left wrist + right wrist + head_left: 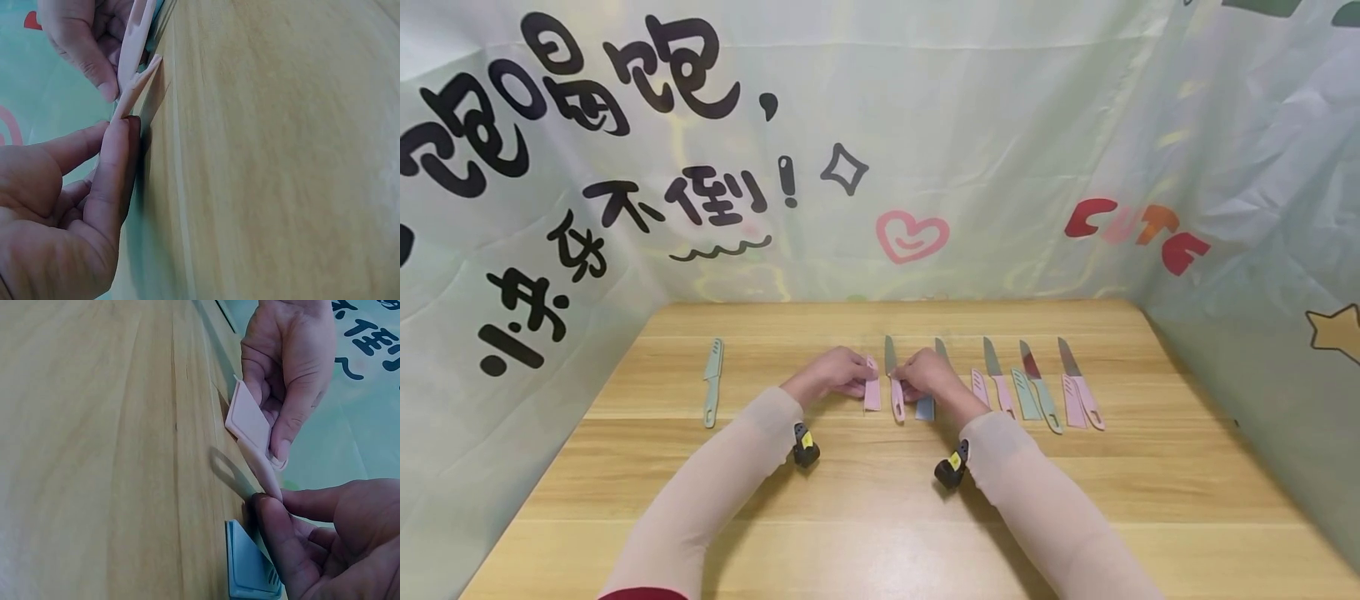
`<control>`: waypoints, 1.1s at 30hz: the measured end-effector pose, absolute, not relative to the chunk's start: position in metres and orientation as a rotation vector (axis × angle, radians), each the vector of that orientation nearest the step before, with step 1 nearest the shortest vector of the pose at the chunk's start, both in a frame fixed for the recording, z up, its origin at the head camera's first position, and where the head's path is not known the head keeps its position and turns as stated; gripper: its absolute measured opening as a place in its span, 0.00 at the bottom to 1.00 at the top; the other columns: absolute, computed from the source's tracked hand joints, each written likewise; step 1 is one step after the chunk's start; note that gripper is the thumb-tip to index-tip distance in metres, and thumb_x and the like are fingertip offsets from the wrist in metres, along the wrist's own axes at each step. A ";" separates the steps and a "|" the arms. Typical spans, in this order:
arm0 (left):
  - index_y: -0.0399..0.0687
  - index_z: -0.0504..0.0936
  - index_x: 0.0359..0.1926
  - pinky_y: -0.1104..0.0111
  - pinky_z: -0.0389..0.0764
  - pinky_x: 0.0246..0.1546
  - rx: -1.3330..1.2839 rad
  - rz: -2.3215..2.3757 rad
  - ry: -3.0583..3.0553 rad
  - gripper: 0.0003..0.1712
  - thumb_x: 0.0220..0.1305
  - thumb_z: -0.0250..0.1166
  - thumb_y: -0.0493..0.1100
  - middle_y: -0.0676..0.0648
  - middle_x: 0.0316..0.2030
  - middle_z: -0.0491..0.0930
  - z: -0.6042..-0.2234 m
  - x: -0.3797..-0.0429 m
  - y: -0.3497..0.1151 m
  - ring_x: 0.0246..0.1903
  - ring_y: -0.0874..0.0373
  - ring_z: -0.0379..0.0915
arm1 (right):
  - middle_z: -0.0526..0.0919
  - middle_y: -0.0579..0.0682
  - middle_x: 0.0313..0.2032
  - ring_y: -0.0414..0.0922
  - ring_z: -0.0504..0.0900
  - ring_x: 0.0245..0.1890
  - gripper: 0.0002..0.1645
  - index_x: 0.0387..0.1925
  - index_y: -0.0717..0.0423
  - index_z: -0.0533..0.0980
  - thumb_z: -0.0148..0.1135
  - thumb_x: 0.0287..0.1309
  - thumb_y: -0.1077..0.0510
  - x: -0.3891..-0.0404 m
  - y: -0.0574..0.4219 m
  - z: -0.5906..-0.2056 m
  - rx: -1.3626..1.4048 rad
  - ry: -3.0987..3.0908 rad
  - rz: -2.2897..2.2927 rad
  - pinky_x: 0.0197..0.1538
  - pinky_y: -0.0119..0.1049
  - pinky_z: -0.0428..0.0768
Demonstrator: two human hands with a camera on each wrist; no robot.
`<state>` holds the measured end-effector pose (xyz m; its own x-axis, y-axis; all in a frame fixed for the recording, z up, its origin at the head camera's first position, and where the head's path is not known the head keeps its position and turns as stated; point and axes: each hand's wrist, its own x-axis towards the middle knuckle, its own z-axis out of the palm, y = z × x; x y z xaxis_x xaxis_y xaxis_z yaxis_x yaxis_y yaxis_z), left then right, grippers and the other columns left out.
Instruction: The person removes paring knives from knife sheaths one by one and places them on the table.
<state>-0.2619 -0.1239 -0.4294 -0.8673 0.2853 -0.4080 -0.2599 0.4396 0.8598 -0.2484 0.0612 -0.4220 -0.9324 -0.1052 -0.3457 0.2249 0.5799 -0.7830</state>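
Note:
My left hand (838, 371) pinches a pink knife sheath (872, 393) between thumb and fingers at the middle of the table. Beside it, my right hand (928, 375) pinches a small knife by its pink handle (898, 406), the bare blade (891, 352) pointing away from me. Knife and sheath are apart, side by side, in the head view. In the right wrist view the sheath (249, 422) is tilted up from the wood, and the pink handle (262, 472) overlaps it. A blue sheath (250, 562) lies under my right hand, next to a partly hidden blade (941, 346).
At the left lies a green knife (712, 379) with its sheath on. Right of my hands, several bare knives lie in a row, pink-handled (1003, 392) and green-handled (1048, 406), with pink (1073, 404) and green sheaths (1026, 394) beside them. A printed curtain (1022, 125) hangs behind the table.

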 end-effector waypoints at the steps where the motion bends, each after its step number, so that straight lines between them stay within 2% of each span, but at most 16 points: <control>1: 0.29 0.80 0.49 0.72 0.87 0.29 0.021 1.426 2.199 0.16 0.66 0.65 0.37 0.43 0.29 0.80 -0.429 -0.262 -0.123 0.23 0.60 0.77 | 0.83 0.54 0.22 0.41 0.81 0.19 0.12 0.26 0.64 0.81 0.66 0.61 0.59 -0.249 0.061 -0.422 0.095 2.467 -1.275 0.26 0.30 0.85; 7: 0.31 0.81 0.41 0.73 0.86 0.26 0.047 1.343 2.276 0.11 0.66 0.65 0.38 0.45 0.25 0.79 -0.430 -0.261 -0.121 0.22 0.60 0.76 | 0.82 0.53 0.20 0.41 0.81 0.17 0.16 0.21 0.61 0.79 0.67 0.61 0.57 -0.250 0.061 -0.423 0.053 2.545 -1.159 0.23 0.29 0.84; 12: 0.33 0.80 0.35 0.73 0.85 0.24 0.076 1.274 2.348 0.09 0.66 0.65 0.38 0.46 0.22 0.78 -0.428 -0.259 -0.118 0.19 0.60 0.76 | 0.81 0.51 0.17 0.41 0.80 0.17 0.19 0.18 0.59 0.78 0.65 0.62 0.54 -0.250 0.061 -0.421 -0.001 2.631 -1.020 0.19 0.27 0.79; 21: 0.40 0.76 0.26 0.75 0.78 0.16 0.226 0.949 2.606 0.14 0.66 0.66 0.43 0.48 0.16 0.77 -0.426 -0.255 -0.115 0.14 0.62 0.73 | 0.80 0.49 0.14 0.40 0.76 0.14 0.21 0.15 0.57 0.78 0.64 0.63 0.54 -0.249 0.061 -0.422 -0.087 2.724 -0.916 0.18 0.28 0.71; 26: 0.42 0.76 0.25 0.73 0.76 0.15 0.292 0.827 2.691 0.16 0.66 0.66 0.46 0.50 0.14 0.77 -0.427 -0.254 -0.116 0.14 0.61 0.74 | 0.80 0.48 0.13 0.39 0.75 0.14 0.22 0.14 0.57 0.78 0.64 0.63 0.54 -0.248 0.062 -0.423 -0.124 2.748 -0.878 0.19 0.28 0.71; 33: 0.45 0.77 0.27 0.71 0.74 0.18 0.281 0.798 2.767 0.16 0.67 0.64 0.50 0.48 0.17 0.79 -0.420 -0.251 -0.123 0.17 0.59 0.73 | 0.79 0.49 0.15 0.42 0.73 0.16 0.21 0.17 0.57 0.78 0.62 0.64 0.51 -0.244 0.068 -0.419 -0.141 2.745 -0.938 0.23 0.32 0.74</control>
<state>-0.2509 -0.1229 -0.4196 -0.9507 0.2510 -0.1823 0.1154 0.8316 0.5433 -0.2444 0.0679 -0.4194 -0.9672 -0.1667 -0.1915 -0.0146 0.7896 -0.6135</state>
